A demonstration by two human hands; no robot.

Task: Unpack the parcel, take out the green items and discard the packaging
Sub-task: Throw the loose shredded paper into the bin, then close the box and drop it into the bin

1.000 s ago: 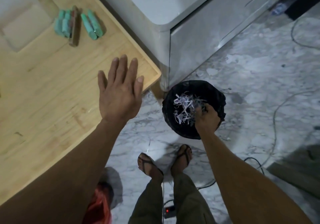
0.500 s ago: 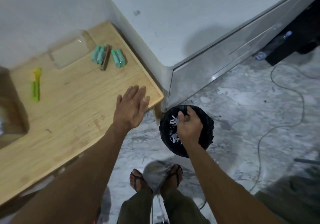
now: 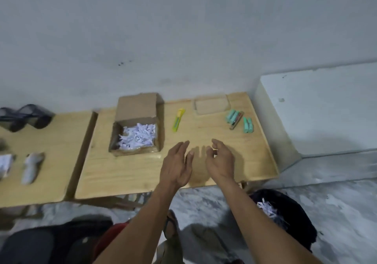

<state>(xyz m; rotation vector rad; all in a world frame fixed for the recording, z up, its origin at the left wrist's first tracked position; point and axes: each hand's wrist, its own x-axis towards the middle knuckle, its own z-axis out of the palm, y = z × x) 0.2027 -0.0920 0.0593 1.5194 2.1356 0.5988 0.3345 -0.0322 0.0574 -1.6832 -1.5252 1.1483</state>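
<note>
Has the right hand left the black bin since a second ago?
Yes. The right hand has come up out of the black bin and now hovers empty over the wooden table, beside the left hand.

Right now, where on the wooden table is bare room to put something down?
Bare wood lies along the near edge of the table, in front of the cardboard box. The far right corner is crowded: green items, clear lid, yellow cutter.

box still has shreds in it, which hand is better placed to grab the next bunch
Left, probably. The left hand is open above the table, on the side nearer the box of shreds. The right hand hangs farther from it, nearer the bin.
</note>
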